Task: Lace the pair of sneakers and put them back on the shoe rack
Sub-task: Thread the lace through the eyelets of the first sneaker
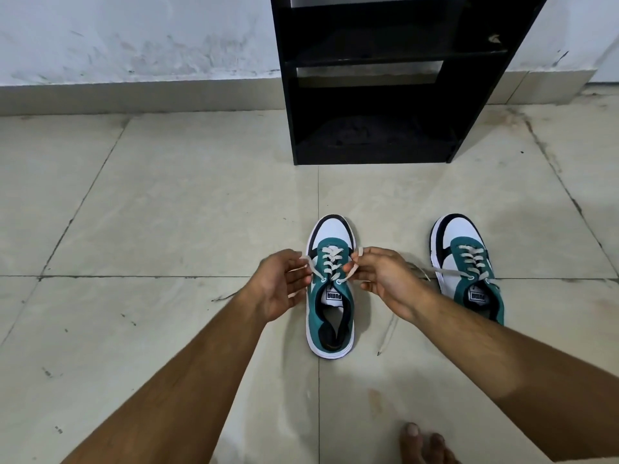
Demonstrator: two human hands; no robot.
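Two teal, white and black sneakers stand on the tiled floor, toes pointing away from me. The nearer sneaker (330, 306) sits between my hands, its cream lace crossed up to the top eyelets. My left hand (283, 286) pinches the lace's left end (310, 264) beside the shoe. My right hand (378, 279) pinches the right end (359, 252) on the other side. The second sneaker (464, 259) stands to the right, laced, with its loose lace ends (435, 271) trailing on the floor.
A black shoe rack (371, 152) stands against the white wall straight ahead, its lower shelves open toward me. My bare toes (423, 442) show at the bottom edge. Tiled floor spreads to the left and right.
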